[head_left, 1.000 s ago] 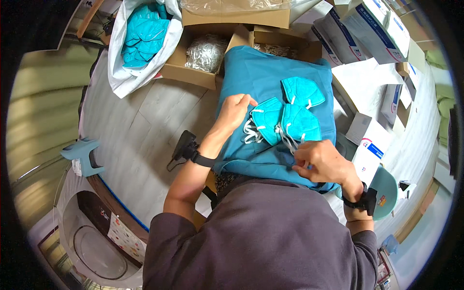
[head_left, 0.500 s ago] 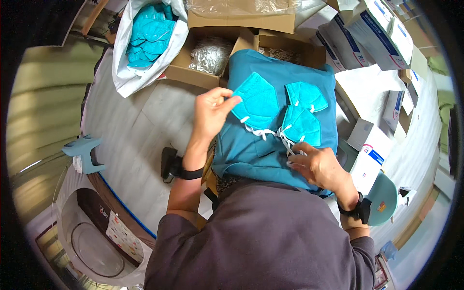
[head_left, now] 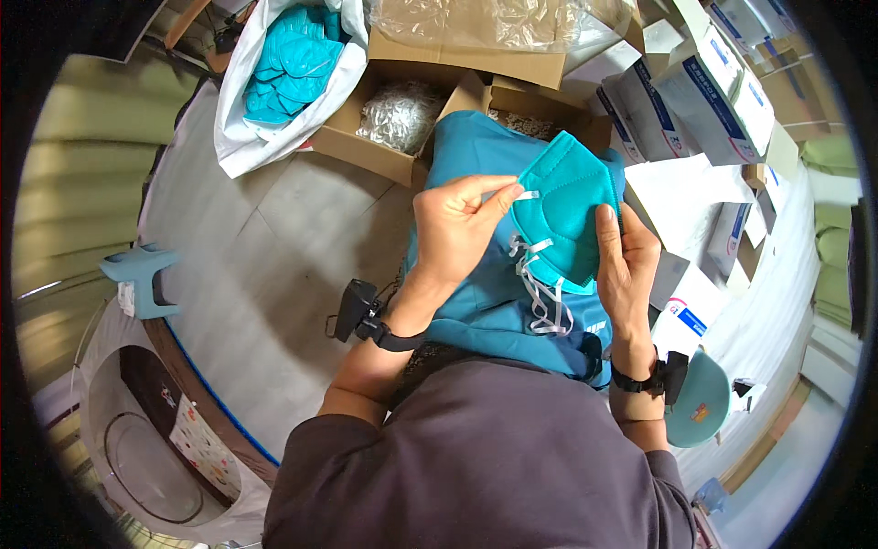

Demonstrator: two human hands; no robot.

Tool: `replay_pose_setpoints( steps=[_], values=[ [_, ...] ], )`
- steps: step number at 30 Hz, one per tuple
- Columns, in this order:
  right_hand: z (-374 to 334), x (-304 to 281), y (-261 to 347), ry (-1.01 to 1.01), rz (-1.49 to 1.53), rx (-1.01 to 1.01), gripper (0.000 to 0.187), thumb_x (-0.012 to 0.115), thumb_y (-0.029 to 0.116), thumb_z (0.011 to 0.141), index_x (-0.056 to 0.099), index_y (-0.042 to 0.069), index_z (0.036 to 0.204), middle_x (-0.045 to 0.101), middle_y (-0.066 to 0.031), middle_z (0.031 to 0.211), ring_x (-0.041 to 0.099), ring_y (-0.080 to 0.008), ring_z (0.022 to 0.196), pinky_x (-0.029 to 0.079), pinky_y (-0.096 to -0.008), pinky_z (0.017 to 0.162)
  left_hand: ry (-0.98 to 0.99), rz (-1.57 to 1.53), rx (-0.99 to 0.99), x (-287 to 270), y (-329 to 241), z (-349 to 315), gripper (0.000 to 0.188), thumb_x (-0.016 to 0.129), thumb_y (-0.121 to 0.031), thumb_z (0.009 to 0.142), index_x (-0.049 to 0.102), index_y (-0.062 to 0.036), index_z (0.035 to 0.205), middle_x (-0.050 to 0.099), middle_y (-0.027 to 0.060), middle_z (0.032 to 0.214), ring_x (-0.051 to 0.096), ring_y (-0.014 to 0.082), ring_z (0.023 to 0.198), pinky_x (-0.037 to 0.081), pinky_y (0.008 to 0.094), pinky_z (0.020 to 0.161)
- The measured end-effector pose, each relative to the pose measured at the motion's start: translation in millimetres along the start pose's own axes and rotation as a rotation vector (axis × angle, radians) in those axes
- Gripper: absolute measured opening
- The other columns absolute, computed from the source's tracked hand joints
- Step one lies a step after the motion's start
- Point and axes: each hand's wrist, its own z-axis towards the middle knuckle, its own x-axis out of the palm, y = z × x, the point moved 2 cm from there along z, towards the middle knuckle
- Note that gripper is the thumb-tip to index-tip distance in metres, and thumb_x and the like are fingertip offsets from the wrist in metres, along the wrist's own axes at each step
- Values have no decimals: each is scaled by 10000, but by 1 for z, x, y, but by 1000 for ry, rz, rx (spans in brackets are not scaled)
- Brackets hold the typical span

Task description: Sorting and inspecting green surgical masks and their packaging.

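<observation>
A turquoise folded face mask (head_left: 565, 212) is held up over the blue cloth on my lap (head_left: 476, 274). My left hand (head_left: 457, 224) pinches a white strap end at the mask's left edge between thumb and index finger. Along the mask's right edge, my right hand (head_left: 626, 261) grips with the thumb in front and the fingers behind, partly hidden. White ear loops (head_left: 547, 316) dangle from its lower left edge over the cloth. Whether further masks lie behind this one cannot be made out.
Up left, a white sack (head_left: 240, 146) holds many turquoise masks. Beside it, a cardboard box (head_left: 366, 151) contains clear and white small parts. White cartons (head_left: 709, 101) are piled at the right, and a pale blue stool (head_left: 700, 403) stands by my right forearm.
The separate masks that were spread over the cloth now show as one, lifted between both hands. My left hand has moved right; my right hand has risen from the straps to the mask's edge.
</observation>
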Motion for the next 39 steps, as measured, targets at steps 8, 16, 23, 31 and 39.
replay_pose_setpoints(
  steps=[8, 16, 23, 31, 39],
  values=[
    [2, -1, -10, 16, 72, 48, 322, 524, 235, 993, 512, 12, 760, 377, 53, 618, 323, -46, 590, 258, -244, 494, -26, 155, 170, 11, 1, -7, 110, 735, -48, 808, 724, -25, 915, 593, -29, 638, 384, 12, 527, 314, 200, 467],
    [-2, -3, -17, 48, 105, -43, 304, 532, 221, 989, 500, 18, 765, 360, 67, 652, 302, -39, 630, 244, -229, 522, 406, -161, -340, 12, 27, -7, 133, 694, -127, 875, 652, -4, 904, 577, -63, 689, 427, -9, 583, 335, 180, 495],
    [7, -8, -35, -61, 144, 85, 330, 533, 234, 990, 485, 31, 733, 355, 84, 668, 288, -29, 631, 226, -227, 515, 645, -278, -290, 29, 20, -20, 174, 671, -124, 894, 671, 18, 995, 660, -11, 863, 544, 26, 756, 448, 194, 641],
    [20, -40, -50, -188, 153, 129, 281, 541, 213, 983, 639, -38, 905, 464, 83, 690, 339, -11, 611, 268, -204, 512, 778, -390, -206, -11, -12, -10, 172, 673, -132, 884, 706, 22, 817, 678, 32, 760, 567, 51, 727, 439, 201, 635],
    [5, -47, -72, -26, 338, 268, 287, 541, 224, 983, 642, -41, 938, 570, 45, 746, 439, -14, 632, 359, -179, 550, 631, -974, 157, -35, -36, 6, 354, 710, -381, 844, 689, -83, 654, 542, -3, 528, 352, 112, 398, 255, 271, 396]
  ],
)
